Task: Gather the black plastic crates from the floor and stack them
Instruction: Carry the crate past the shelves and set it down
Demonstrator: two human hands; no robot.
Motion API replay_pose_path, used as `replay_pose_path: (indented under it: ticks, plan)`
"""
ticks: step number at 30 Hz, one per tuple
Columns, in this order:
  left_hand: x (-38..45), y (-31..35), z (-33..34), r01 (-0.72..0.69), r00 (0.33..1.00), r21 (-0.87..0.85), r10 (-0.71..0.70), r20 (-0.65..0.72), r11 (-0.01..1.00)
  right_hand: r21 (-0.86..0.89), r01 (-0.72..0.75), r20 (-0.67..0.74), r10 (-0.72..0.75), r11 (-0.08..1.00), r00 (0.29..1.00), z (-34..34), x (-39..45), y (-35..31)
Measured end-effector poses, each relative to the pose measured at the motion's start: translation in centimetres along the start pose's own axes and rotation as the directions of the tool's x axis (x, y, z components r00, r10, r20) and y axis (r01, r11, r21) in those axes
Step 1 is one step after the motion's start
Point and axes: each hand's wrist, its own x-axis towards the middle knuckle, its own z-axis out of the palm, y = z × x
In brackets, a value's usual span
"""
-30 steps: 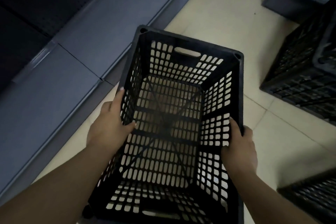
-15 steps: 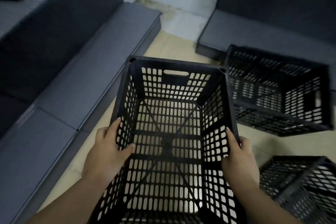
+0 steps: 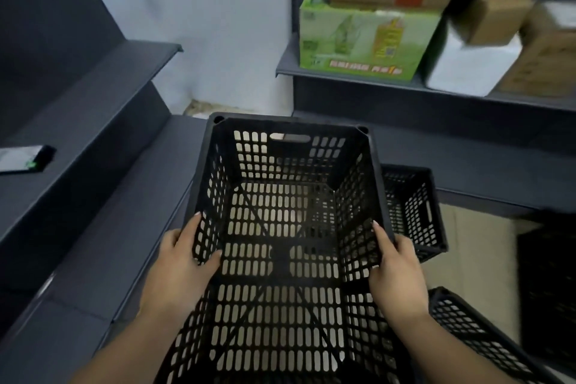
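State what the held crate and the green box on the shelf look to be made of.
Held crate: black moulded plastic, matt, judging by its slotted lattice walls and cut-out handle. Green box: likely printed cardboard, going by its folded edges and slightly glossy graphics.

Your left hand [image 3: 179, 254] at 7 o'clock: thumb hooked inside, fingers outside, gripping left wall of black perforated plastic crate [image 3: 288, 184]; index finger extended along rim toward 12 o'clock. Your right hand [image 3: 397, 268] at 5 o'clock: mirror grip on right wall, thumb inside, index finger straight along rim. Both bare forearms run up from bottom edge, converging slightly toward 12 o'clock. Wrists roughly straight, hands level with each other, palms facing inward.
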Motion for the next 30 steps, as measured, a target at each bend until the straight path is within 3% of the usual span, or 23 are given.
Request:
replay_pose_path:
  ticks: [8,13,22,30]
  plan:
    - [3.9,8.1,-1.4,-0.096,0.994,-0.015,0.097,0.053,0.995,0.032,-0.028,-0.129,0.032,0.999,0.991,-7.3,2.7,-0.2]
    - [9.7,12.1,-1.4,-0.229,0.968,0.018,0.226,0.109,0.973,0.061,-0.154,-0.196,0.163,0.986,0.967,-8.5,5.2,-0.9]
    - [19.0,19.9,-1.6,-0.481,0.855,0.04,0.459,0.24,0.876,0.156,-0.35,-0.321,0.383,0.924,0.866,-8.3,7.7,-3.3]
    - [22.5,25.7,2.4,-0.623,0.747,0.06,0.57,0.342,0.78,0.191,-0.502,-0.372,0.535,0.844,0.758,-8.8,9.8,-1.4]
